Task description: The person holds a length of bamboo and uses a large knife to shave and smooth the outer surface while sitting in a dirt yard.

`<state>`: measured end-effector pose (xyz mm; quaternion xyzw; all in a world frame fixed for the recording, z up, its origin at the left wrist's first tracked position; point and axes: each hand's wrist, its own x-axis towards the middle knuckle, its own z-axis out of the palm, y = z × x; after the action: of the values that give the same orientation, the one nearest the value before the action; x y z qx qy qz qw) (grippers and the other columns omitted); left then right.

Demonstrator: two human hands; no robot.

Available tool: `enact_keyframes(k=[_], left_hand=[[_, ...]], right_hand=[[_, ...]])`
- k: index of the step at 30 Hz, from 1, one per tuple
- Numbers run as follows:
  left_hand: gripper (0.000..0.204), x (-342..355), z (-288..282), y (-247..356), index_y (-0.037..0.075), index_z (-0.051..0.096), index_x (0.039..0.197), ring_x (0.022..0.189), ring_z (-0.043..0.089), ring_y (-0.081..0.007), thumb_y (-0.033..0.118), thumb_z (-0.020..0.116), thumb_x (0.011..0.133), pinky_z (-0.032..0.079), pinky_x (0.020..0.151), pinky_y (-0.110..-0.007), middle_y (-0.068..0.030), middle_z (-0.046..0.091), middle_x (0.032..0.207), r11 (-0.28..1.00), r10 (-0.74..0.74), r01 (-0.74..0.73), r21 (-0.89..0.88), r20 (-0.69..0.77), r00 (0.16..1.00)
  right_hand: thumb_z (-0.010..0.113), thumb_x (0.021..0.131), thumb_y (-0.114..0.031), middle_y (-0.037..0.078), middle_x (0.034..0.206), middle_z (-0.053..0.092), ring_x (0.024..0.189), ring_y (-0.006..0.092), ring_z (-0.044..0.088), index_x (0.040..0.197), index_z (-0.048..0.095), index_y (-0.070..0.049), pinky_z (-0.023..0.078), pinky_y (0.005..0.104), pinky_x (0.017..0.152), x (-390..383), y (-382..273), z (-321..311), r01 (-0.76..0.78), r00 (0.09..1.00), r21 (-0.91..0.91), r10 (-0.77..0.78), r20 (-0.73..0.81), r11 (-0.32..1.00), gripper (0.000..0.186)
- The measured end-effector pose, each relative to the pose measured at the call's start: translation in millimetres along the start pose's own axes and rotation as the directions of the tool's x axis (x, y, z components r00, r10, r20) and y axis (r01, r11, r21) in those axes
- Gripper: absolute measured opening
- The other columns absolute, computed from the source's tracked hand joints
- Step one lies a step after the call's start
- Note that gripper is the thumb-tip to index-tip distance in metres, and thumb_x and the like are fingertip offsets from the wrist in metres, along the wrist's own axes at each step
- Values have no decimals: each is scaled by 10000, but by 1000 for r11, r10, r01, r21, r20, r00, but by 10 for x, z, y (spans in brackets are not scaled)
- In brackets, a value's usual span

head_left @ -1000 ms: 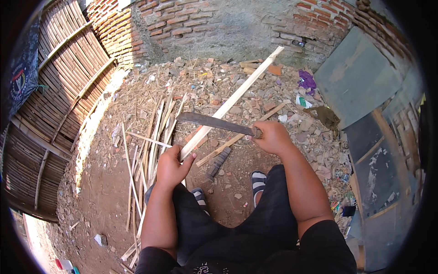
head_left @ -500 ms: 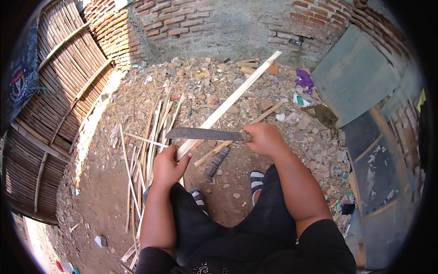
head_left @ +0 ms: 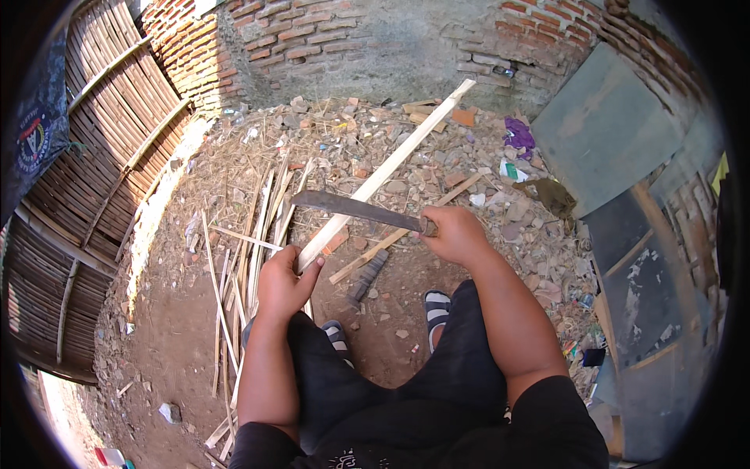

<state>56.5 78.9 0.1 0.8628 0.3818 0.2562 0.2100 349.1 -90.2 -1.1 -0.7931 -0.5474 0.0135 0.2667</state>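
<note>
My left hand is closed round the near end of a long pale wooden strip, its thumb along the right edge. The strip slants away from me, up to the right toward the brick wall. In my right hand is the handle of a machete. Its dark, broad blade points left and lies across the strip, a little beyond my left hand. Whether the edge touches the wood I cannot tell.
Several thin wooden strips lie in a heap left of my legs. A dark ridged block and another slat are on the dirt between my feet and the rubble. Grey panels lean at the right; a bamboo screen stands left.
The machete blade has tilted, its tip now higher and farther from me than its handle. Its tip has moved slightly right. The strip has shifted a little to the left.
</note>
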Motion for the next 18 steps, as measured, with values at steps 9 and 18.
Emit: enact_keyframes(k=[9, 18], left_hand=[[365, -9, 20, 10, -4, 675, 875, 541, 534, -200, 326, 829, 854, 426, 533, -363, -94, 586, 623, 999, 33, -34, -32, -30, 999], [363, -13, 5, 56, -4, 670, 874, 532, 526, -194, 321, 830, 849, 422, 534, -364, -87, 578, 612, 998, -5, 6, -58, 10, 1000]], right_hand=[[798, 857, -371, 196, 843, 710, 862, 375, 712, 1131, 708, -33, 543, 476, 744, 99, 292, -37, -216, 946, 139, 242, -213, 966, 444], [788, 846, -325, 153, 837, 696, 848, 407, 684, 950, 667, -102, 523, 511, 723, -9, 2, 41, 40, 999, 23, -40, -23, 999, 274]])
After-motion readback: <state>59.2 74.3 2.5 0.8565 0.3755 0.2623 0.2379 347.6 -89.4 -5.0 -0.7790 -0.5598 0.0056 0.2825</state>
